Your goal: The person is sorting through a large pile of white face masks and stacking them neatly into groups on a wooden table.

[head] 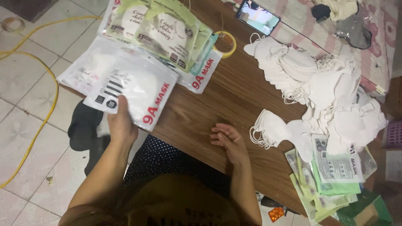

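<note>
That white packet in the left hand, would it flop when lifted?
Probably: the white packet looks like thin, glossy film, so likely light, bendy and a bit slippery. The left hand pinches only its lower edge, so the far end may sag.

On the table [209, 113]: filled mask packets [130, 83] stacked at the left edge under the left hand [121, 125], loose masks [318, 88] heaped far right, empty pouches [331, 175] before them, phone [257, 16] behind.

Left hand [121, 123] raised, fingers gripping, right hand [229, 141] resting, fingers loosely curled
</note>
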